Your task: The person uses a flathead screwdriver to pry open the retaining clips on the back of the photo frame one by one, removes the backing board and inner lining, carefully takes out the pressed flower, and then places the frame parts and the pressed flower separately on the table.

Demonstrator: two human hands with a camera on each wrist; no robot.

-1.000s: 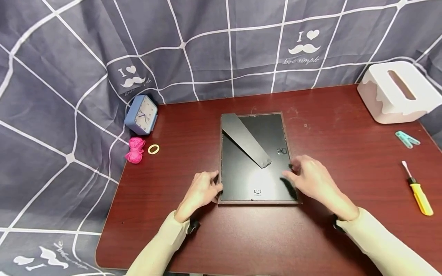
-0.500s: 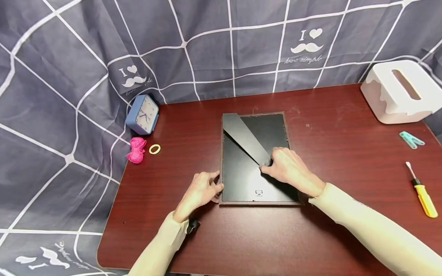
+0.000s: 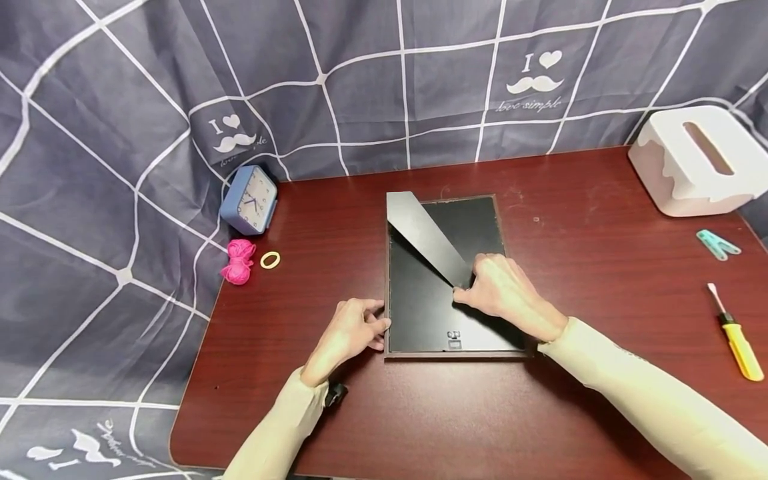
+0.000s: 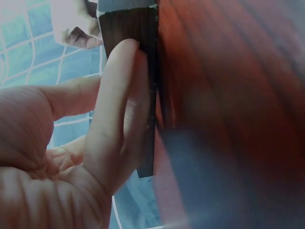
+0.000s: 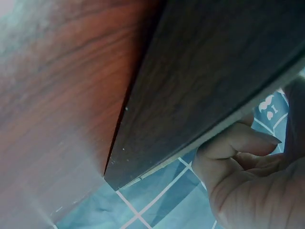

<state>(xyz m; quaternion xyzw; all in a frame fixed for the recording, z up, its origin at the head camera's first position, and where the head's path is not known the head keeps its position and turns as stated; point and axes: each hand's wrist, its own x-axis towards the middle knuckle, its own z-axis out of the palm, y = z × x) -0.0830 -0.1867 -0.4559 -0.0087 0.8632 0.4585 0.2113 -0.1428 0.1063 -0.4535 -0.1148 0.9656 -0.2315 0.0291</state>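
A picture frame (image 3: 459,355) lies face down on the table, its black backing (image 3: 420,307) upward and a brown rim around it. A long black stand leg (image 3: 423,233) slants across the backing, its wide far end raised over a dark shadow. My right hand (image 3: 501,290) pinches the leg's narrow near end between thumb and fingers, hiding that end. At the frame's left side, my left hand (image 3: 354,330) presses its fingers along the outer edge, with the thumb at the rim. In the left wrist view, its fingers (image 4: 114,109) lie nearly straight against the frame's side. A small metal hanger (image 3: 454,340) sits near the backing's front edge.
At the left stand a blue clock (image 3: 249,200), pink yarn (image 3: 239,261) and a pale yellow ring (image 3: 270,260). On the right are a white tissue box (image 3: 672,173), a teal clothespin (image 3: 718,245) and a yellow-handled screwdriver (image 3: 743,351). A grey curtain (image 3: 360,80) hangs behind the table.
My right hand has left the frame's right edge and taken hold of the stand leg's near end. The leg's far end sits slightly higher, and the hanger has tipped toward me. My left hand stays put.
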